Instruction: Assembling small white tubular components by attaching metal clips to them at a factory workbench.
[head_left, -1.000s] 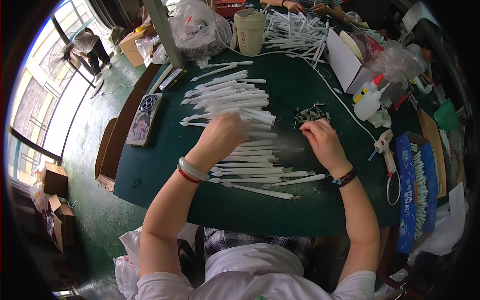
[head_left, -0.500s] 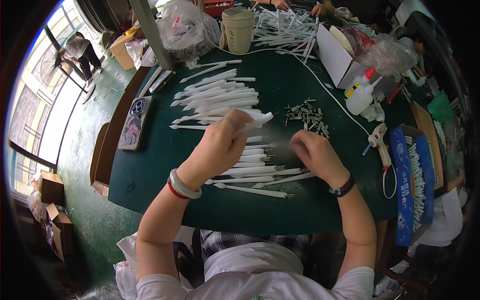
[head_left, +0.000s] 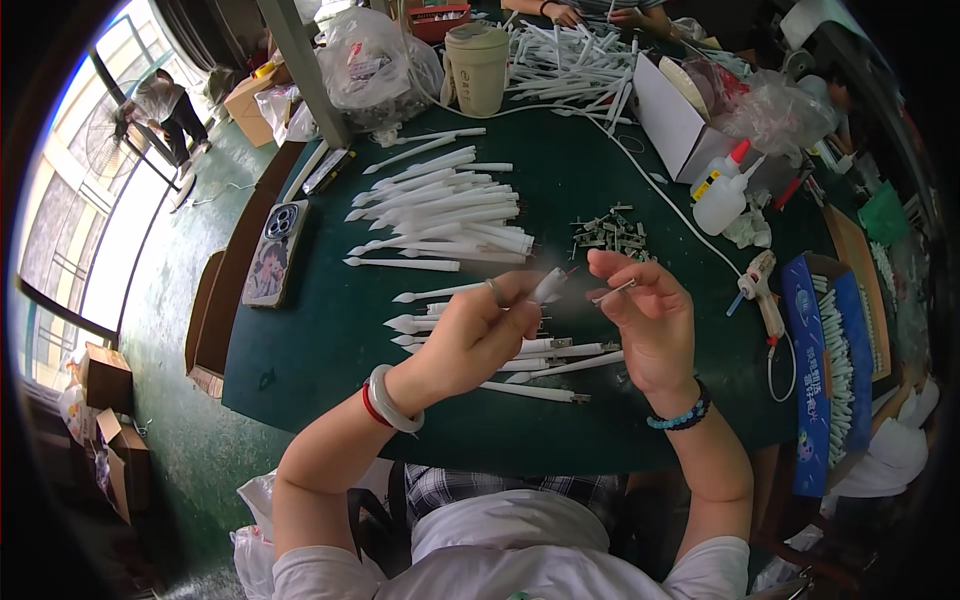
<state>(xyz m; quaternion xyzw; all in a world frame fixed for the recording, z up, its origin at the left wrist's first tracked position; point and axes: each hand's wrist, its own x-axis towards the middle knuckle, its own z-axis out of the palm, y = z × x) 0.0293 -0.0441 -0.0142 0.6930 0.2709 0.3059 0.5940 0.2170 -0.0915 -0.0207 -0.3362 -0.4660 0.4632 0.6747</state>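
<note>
Over the green table (head_left: 720,350), the left hand (head_left: 470,337) pinches a white stick (head_left: 549,287) near its end, perhaps so the thin wire (head_left: 571,271) pokes out free toward the right hand (head_left: 657,318), whose thumb and fingers pinch a tiny metal piece (head_left: 614,292).

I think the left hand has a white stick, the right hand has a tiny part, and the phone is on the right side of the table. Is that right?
Not quite: the head view shows the phone on the left side of the table. The left hand does have a white stick, and the right hand a tiny part.
</note>
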